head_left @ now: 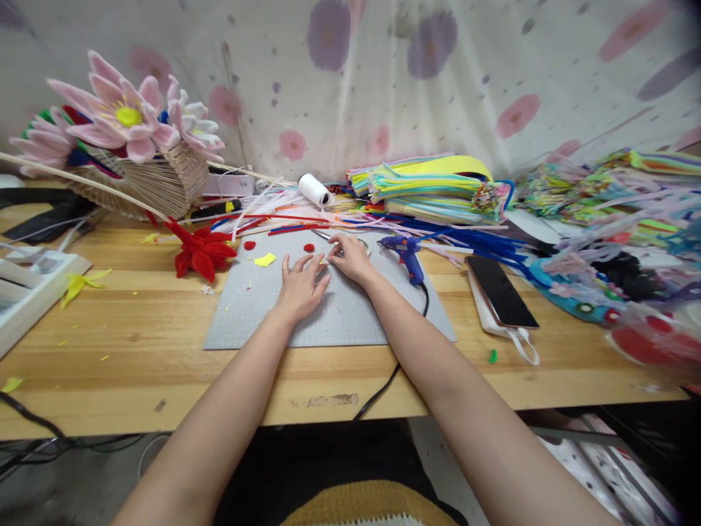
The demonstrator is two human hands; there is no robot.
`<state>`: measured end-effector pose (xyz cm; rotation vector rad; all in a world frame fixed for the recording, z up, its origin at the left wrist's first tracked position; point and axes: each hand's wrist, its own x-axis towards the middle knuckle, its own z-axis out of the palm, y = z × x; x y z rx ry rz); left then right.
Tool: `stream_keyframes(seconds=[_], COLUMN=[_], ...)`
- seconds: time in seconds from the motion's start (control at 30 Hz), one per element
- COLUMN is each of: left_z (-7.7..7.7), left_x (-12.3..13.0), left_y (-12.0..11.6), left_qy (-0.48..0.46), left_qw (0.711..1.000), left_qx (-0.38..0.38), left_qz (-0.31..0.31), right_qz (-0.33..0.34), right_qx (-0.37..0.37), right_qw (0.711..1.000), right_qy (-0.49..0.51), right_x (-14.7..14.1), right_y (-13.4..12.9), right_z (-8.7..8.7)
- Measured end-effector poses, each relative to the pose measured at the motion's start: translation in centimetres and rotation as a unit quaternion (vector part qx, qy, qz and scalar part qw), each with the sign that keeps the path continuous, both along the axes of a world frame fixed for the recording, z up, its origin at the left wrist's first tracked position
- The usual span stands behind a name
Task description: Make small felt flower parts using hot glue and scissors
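Note:
My left hand [302,287] is low over the grey cutting mat [339,332], its fingers spread, with nothing visible in them. Close beside it, my right hand [350,258] has its fingers curled together in a pinch; whatever may be between the fingertips is too small to make out. Just beyond the left fingertips is a small red piece [309,248]. Another red piece [250,245] and a yellow scrap [265,260] lie farther left on the mat. A blue glue gun [405,256] rests right of my right hand, its black cord running to the table's front edge.
A red fuzzy flower [202,250] lies left of the mat, before pink flowers [120,117] by a woven basket [164,179]. Pipe cleaner bundles [432,186] and a white spool [314,190] line the back. A phone [501,291] lies at right, a white power strip [38,288] at left.

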<state>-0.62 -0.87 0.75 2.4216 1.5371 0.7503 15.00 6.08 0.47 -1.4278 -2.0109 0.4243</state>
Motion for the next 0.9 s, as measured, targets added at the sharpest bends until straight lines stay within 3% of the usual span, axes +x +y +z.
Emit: stream_keyframes(seconds=[0.57,0.9], left_z=[-0.1,-0.3], left_x=[0.0,0.1], left_y=[0.0,0.1], left_qy=[-0.016,0.020], left_qw=[0.999,1.000], left_qx=[0.019,-0.016], left_qz=[0.033,0.006], right_qz=[0.010,-0.012], right_qx=[0.014,0.000], right_qw=[1.000,1.000], right_qy=[-0.002,0.009], right_x=[0.4,0.2], right_y=[-0.9,-1.6], right_z=[0.1,0.8])
